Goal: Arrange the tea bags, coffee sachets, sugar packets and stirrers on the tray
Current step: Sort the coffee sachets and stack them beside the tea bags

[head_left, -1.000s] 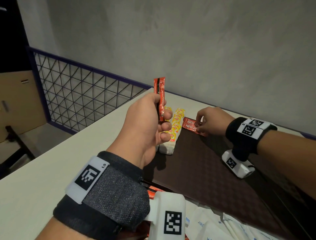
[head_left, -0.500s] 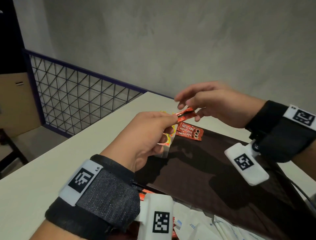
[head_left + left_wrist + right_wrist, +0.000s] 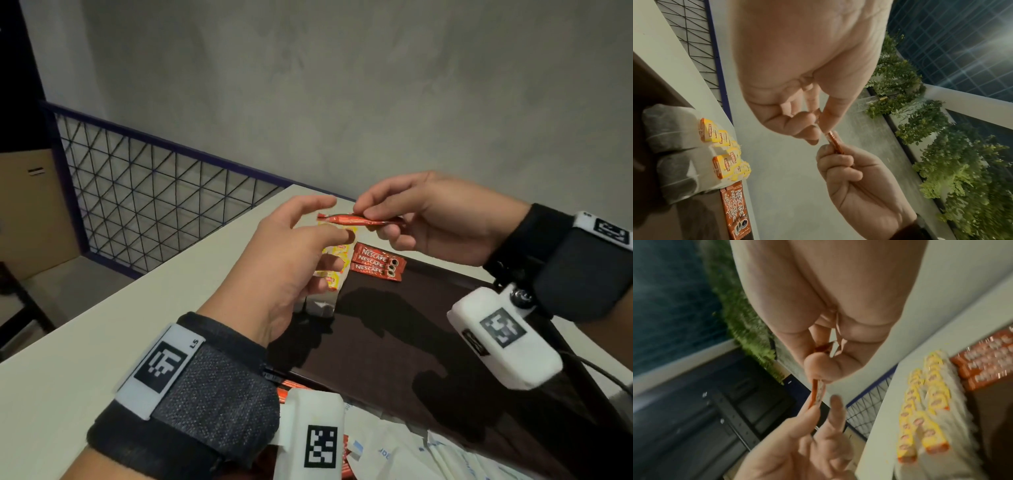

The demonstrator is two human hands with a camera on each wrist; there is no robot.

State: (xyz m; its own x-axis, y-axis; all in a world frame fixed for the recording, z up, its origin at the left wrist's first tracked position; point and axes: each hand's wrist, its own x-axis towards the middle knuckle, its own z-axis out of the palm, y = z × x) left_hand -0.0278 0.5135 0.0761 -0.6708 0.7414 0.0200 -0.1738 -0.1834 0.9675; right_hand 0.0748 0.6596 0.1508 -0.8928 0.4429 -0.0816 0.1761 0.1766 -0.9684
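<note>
Since the earlier frame the right hand [image 3: 442, 222] had lifted off the tray [image 3: 428, 342] and come up to meet the left hand [image 3: 291, 260] in the air, and the coffee sachet [image 3: 359, 219], once upright in the left fist, had turned level and passed across. At this moment the right hand pinched the sachet between thumb and fingertips near its middle. The left hand's fingers had loosened; from the left wrist view they still seemed to touch the near end of the sachet [image 3: 835, 144], though whether they gripped it could not be told. Three placed sachets [image 3: 376, 262] lay side by side at the tray's far left corner, just beside the rows of tea bags [image 3: 334, 274] along its left edge. More white packets [image 3: 394, 455] and red sachets lay loose on the surface beyond the tray's near edge, partly hidden by the left wrist. The likeliest slip was a dropped sachet: the stick was thin and held by a light pinch above the tray, so it could twist free if the left fingers released unevenly. Falling, it might land on the tea bags and knock their tags askew. Set down carelessly, it could also overlap or skew the neat row of three.
</note>
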